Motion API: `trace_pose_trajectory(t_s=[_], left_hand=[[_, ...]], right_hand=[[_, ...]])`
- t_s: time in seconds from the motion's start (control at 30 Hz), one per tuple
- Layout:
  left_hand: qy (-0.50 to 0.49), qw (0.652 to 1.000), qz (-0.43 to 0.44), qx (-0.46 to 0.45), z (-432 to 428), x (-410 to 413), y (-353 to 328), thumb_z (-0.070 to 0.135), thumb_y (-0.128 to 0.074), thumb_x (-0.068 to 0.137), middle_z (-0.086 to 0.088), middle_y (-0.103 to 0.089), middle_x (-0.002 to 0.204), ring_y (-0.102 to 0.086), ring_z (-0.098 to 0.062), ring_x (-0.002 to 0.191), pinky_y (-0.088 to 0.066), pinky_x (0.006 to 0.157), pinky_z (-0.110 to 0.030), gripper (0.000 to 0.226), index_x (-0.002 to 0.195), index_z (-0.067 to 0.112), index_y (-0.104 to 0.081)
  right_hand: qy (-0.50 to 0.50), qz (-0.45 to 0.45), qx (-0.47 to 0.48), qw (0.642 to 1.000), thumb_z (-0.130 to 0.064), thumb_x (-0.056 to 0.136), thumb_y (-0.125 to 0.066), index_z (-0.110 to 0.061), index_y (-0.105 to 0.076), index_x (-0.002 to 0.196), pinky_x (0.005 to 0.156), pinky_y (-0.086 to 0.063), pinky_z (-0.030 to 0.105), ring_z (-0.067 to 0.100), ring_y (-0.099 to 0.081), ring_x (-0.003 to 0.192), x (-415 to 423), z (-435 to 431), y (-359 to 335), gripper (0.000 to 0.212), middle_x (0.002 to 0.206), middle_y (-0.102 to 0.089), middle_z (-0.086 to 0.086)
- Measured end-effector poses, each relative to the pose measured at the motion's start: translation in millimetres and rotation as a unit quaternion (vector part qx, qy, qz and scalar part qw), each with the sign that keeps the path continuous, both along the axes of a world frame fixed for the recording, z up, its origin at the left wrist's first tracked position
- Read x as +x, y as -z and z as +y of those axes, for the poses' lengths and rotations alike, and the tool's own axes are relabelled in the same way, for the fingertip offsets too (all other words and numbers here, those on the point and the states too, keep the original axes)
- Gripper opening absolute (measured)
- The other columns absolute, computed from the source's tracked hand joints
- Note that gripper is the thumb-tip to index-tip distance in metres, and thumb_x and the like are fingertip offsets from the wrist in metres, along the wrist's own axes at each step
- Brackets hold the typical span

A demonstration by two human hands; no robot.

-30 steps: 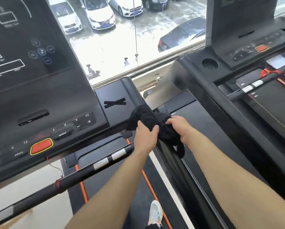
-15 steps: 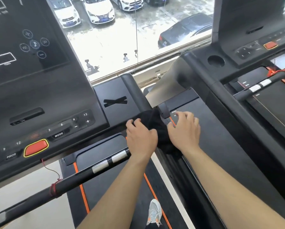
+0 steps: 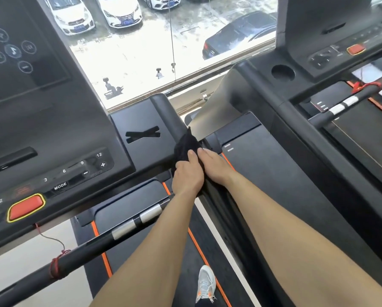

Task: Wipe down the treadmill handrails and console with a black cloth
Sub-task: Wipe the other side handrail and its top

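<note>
Black cloth [image 3: 184, 147] sits bunched on the right handrail [image 3: 166, 111] of my treadmill. That's where the rail joins the right-hand corner of the console [image 3: 52, 134], just beside the tray with the X-shaped slot [image 3: 142, 135]. Head view only.

Left hand [image 3: 188, 177]: on the near part of the cloth, fingers curled down over the rail's inner side, gripping the fabric. Thumb lies along the top.

Right hand [image 3: 215, 166]: touching the left one, fingers fairly straight, pressing the cloth onto the rail from the outer side. No closed grip that I can see; fingertips partly hidden. Both forearms run in from the bottom edge.

Console: dark screen upper left, button row with MODE and +/- keys along its near edge, red stop button [image 3: 26, 207] at the near left. Front crossbar [image 3: 83, 253] runs below it, with two silver grip sections and a red cord [image 3: 57, 265] tied round it further left.

My shoe [image 3: 205, 284] is on the belt at the bottom. Second treadmill [image 3: 263, 169] stands to the right. Window [image 3: 130, 58] ahead, parked cars below.
</note>
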State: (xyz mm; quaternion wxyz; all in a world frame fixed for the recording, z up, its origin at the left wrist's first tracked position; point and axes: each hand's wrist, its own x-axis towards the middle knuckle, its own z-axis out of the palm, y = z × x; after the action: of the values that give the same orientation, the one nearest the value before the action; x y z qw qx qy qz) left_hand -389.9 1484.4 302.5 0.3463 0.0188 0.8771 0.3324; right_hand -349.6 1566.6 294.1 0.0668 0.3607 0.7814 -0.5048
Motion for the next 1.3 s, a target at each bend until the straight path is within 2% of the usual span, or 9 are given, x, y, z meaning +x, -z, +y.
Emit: trace_pose_trajectory(t_s=[0.13, 0.23, 0.37, 0.57, 0.77, 0.87, 1.0, 1.1, 1.3], left_hand=[[0.2, 0.97, 0.118, -0.075, -20, 16, 9, 0.04, -0.017, 0.107, -0.024, -0.054, 0.127, -0.055, -0.044, 0.115, -0.044, 0.094, -0.046, 0.049, 0.135, 0.01, -0.043], [0.195, 0.961, 0.15, -0.129, -26, 41, 11, 0.05, -0.026, 0.103, -0.025, -0.06, 0.128, -0.058, -0.041, 0.118, -0.042, 0.098, -0.046, 0.066, 0.136, -0.006, -0.039], [0.164, 0.968, 0.17, -0.082, -33, 94, 22, 0.033, -0.017, 0.1, -0.042, -0.036, 0.146, -0.034, -0.054, 0.138, -0.027, 0.116, -0.056, 0.069, 0.143, -0.018, -0.034], [0.039, 0.996, -0.024, 0.07, -63, 158, 4, 0.032, -0.036, 0.106, -0.011, -0.032, 0.161, -0.036, -0.026, 0.144, -0.031, 0.112, -0.033, 0.062, 0.159, 0.011, -0.014], [-0.164, 0.965, -0.158, 0.132, -51, 121, 26, 0.062, -0.027, 0.099, 0.002, -0.059, 0.125, -0.053, -0.024, 0.124, -0.038, 0.107, -0.041, 0.059, 0.129, 0.018, -0.054], [-0.23, 0.934, -0.186, 0.199, -33, 106, 67, 0.088, -0.031, 0.069, 0.001, -0.064, 0.131, -0.058, -0.023, 0.122, -0.039, 0.112, -0.046, 0.093, 0.136, 0.028, -0.057], [-0.289, 0.904, -0.184, 0.257, -18, 102, 109, 0.091, -0.049, 0.061, 0.001, -0.071, 0.122, -0.065, -0.024, 0.115, -0.044, 0.108, -0.047, 0.092, 0.129, 0.03, -0.064], [-0.302, 0.901, -0.171, 0.261, -17, 108, 110, 0.098, -0.051, 0.054, 0.002, -0.071, 0.122, -0.065, -0.023, 0.116, -0.045, 0.108, -0.047, 0.1, 0.132, 0.037, -0.061], [-0.25, 0.93, -0.204, 0.175, -40, 182, 50, 0.092, -0.033, 0.064, 0.003, -0.055, 0.144, -0.052, -0.021, 0.132, -0.036, 0.115, -0.045, 0.105, 0.151, 0.034, -0.037]], right_hand=[[0.001, 0.016, -0.025, 1.0, -0.033, 0.109, -0.03, 0.008, -0.058, 0.119, 0.101, -0.037, 0.039, 0.031, -0.052, 0.126, 34, -4, 2, 0.05, 0.132, -0.06, 0.02], [0.015, -0.024, -0.036, 0.999, -0.039, 0.109, -0.028, -0.001, -0.065, 0.109, 0.096, -0.04, 0.04, 0.021, -0.059, 0.112, 78, -11, 12, 0.052, 0.121, -0.067, 0.014], [0.008, -0.083, 0.176, 0.981, -0.03, 0.105, -0.033, -0.011, -0.059, 0.103, 0.088, -0.043, 0.046, 0.032, -0.056, 0.106, 122, -34, 30, 0.032, 0.107, -0.06, 0.008], [0.111, 0.042, 0.237, 0.964, -0.024, 0.1, -0.051, -0.025, -0.064, 0.123, 0.09, -0.048, 0.032, 0.015, -0.061, 0.113, 167, -65, 14, 0.026, 0.122, -0.064, -0.01], [-0.053, -0.041, 0.171, 0.983, -0.044, 0.104, -0.035, -0.021, -0.023, 0.158, 0.111, -0.032, 0.03, 0.015, -0.035, 0.145, 165, -64, 2, 0.06, 0.16, -0.032, -0.006], [-0.036, -0.021, 0.087, 0.995, -0.041, 0.105, -0.038, -0.028, -0.042, 0.146, 0.092, -0.038, 0.032, 0.021, -0.051, 0.129, 139, -41, 5, 0.043, 0.138, -0.055, -0.003], [0.006, 0.044, -0.061, 0.997, -0.036, 0.103, -0.05, -0.038, -0.061, 0.126, 0.086, -0.043, 0.023, 0.005, -0.061, 0.108, 110, -12, 16, 0.026, 0.105, -0.063, -0.026], [-0.003, 0.063, -0.114, 0.991, -0.032, 0.098, -0.059, -0.062, -0.057, 0.112, 0.094, -0.048, 0.019, -0.006, -0.063, 0.107, 119, -11, 22, 0.033, 0.108, -0.067, -0.035], [-0.002, 0.038, -0.118, 0.992, -0.018, 0.101, -0.056, -0.059, -0.043, 0.103, 0.072, -0.035, -0.007, -0.037, -0.047, 0.083, 190, -27, 8, 0.043, 0.082, -0.05, -0.054]])
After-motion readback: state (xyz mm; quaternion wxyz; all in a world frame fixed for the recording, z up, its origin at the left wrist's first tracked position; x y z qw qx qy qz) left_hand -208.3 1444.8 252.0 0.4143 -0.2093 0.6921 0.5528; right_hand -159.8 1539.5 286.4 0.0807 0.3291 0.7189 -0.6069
